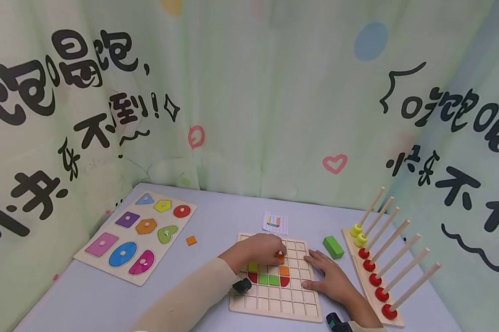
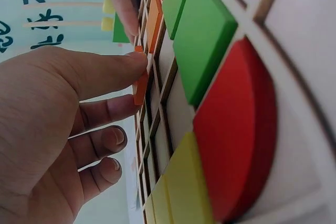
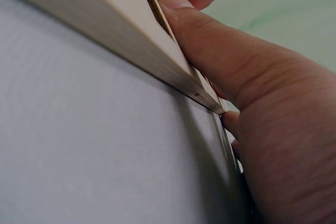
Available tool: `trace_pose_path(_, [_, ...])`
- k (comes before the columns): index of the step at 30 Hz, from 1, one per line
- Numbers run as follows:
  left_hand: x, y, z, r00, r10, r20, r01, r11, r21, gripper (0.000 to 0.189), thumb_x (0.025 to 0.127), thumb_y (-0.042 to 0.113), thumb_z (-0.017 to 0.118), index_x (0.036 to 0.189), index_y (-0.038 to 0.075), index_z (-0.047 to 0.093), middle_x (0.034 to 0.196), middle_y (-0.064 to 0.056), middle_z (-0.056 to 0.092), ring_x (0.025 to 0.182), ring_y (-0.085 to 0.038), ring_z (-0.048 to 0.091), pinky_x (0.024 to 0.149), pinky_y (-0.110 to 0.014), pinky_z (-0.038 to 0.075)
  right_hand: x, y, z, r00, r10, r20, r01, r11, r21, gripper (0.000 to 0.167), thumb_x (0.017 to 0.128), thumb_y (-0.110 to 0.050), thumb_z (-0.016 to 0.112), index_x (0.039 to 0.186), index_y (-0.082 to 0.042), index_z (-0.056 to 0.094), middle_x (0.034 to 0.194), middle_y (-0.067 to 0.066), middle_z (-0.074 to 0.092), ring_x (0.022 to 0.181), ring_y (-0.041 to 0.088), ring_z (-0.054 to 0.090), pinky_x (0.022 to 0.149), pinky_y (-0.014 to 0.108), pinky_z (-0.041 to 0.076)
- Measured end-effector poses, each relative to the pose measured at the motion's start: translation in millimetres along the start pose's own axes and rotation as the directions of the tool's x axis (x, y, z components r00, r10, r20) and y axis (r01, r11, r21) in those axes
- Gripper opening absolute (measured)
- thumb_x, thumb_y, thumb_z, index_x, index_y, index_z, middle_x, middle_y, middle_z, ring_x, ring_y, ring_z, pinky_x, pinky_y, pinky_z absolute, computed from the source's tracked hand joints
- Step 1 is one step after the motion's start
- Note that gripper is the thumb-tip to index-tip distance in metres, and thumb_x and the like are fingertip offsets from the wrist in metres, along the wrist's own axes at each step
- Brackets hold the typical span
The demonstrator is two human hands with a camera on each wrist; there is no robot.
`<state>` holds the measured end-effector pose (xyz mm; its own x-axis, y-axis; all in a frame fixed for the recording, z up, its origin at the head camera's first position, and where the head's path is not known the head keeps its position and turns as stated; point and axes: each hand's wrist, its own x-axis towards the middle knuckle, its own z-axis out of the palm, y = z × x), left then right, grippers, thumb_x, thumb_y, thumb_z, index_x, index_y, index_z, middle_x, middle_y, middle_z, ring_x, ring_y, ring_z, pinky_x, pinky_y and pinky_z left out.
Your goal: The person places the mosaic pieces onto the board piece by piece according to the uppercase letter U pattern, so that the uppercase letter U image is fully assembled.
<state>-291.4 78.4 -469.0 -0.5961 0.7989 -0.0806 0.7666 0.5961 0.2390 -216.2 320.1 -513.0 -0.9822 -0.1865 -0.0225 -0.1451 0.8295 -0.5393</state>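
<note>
In the head view, my left hand (image 1: 261, 249) is over the upper middle of a wooden grid board (image 1: 274, 306). Its thumb and index finger pinch an orange square tile (image 2: 139, 85), tilted on edge at the grid in the left wrist view. Below it another orange tile (image 1: 284, 271) lies in a cell. Green tiles (image 1: 268, 280) sit between two red rounded-corner tiles (image 1: 285, 281), with yellow tiles (image 2: 178, 192) at the left, partly hidden by the hand. My right hand (image 1: 330, 276) rests on the board's right edge, fingers extended, its thumb (image 3: 202, 38) on top.
Behind the board lies a small pattern card (image 1: 275, 223). To the left are a loose orange tile (image 1: 191, 240) and a shape puzzle board (image 1: 160, 218). A green block (image 1: 333, 247) and a peg stand (image 1: 356, 255) with red and yellow rings stand at the right.
</note>
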Motion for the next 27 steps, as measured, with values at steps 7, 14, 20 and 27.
trace_pose_path(7, [5.5,4.6,-1.0,1.0,-0.023,0.019,0.024,0.999,-0.048,0.022,0.092,0.03,0.068,0.113,0.023,0.072,0.089,0.014,0.059,0.078,-0.005,0.052,0.075,-0.021,0.046,0.9,2.5,0.1,1.0,-0.018,0.007,0.018,1.0,-0.011,0.089,0.07,-0.06,0.078,0.14,-0.01,0.053,0.152,0.013,0.036,0.142,0.039,0.02,0.106,0.065,0.019])
trace_pose_path(14, [5.7,8.6,-3.2,0.999,-0.035,0.027,0.037,0.997,-0.071,0.023,0.093,0.031,0.067,0.114,0.023,0.071,0.088,0.013,0.059,0.078,-0.006,0.052,0.075,-0.022,0.046,-0.2,3.8,0.2,0.999,-0.034,0.001,0.034,0.999,-0.024,0.088,0.071,-0.059,0.078,0.14,-0.01,0.054,0.152,0.013,0.037,0.142,0.04,0.021,0.106,0.065,0.02])
trace_pose_path(20, [6.0,8.0,-0.3,0.999,-0.037,0.023,0.039,0.996,-0.077,0.021,0.092,0.03,0.068,0.112,0.023,0.072,0.087,0.013,0.059,0.077,-0.006,0.052,0.074,-0.022,0.046,0.9,4.8,1.8,0.999,-0.037,0.0,0.037,0.999,-0.017,0.088,0.071,-0.059,0.077,0.14,-0.01,0.054,0.152,0.013,0.036,0.142,0.039,0.021,0.106,0.065,0.019])
trace_pose_path(27, [8.7,8.8,2.3,0.999,-0.032,0.031,0.034,0.997,-0.074,0.017,0.093,0.028,0.068,0.109,0.026,0.072,0.086,0.014,0.058,0.077,-0.006,0.052,0.073,-0.022,0.045,1.1,5.5,2.5,0.999,-0.04,-0.007,0.04,0.999,-0.011,0.088,0.07,-0.059,0.078,0.139,-0.01,0.054,0.152,0.013,0.036,0.142,0.039,0.021,0.107,0.064,0.02])
